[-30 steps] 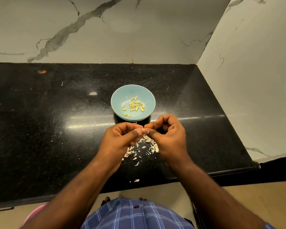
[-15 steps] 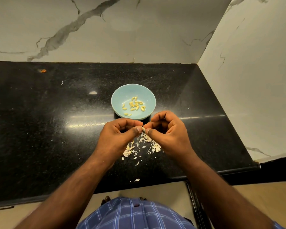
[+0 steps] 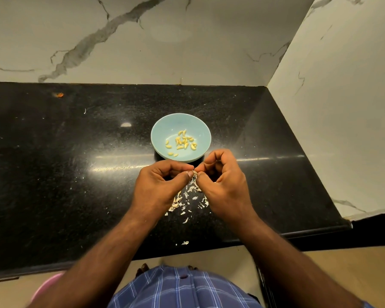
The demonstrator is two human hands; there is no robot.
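A light blue bowl (image 3: 162, 130) stands on the black countertop and holds several small yellow peeled cloves (image 3: 182, 142). Just in front of it, my left hand (image 3: 158, 185) and my right hand (image 3: 222, 185) meet fingertip to fingertip. Between thumbs and forefingers they pinch one small pale garlic clove (image 3: 195, 172), mostly hidden by the fingers. Under the hands lies a scatter of whitish peel flakes (image 3: 187, 198).
The black granite countertop (image 3: 65, 163) ends at marble walls behind and to the right. Its front edge runs just before my body. A small orange speck (image 3: 59, 94) lies far left. A stray peel (image 3: 185, 242) sits near the front edge. A pink object (image 3: 46, 285) shows below the counter.
Both hands stay together over the peel pile, shifting slightly up and right toward the bowl. The pinch on the small piece holds.
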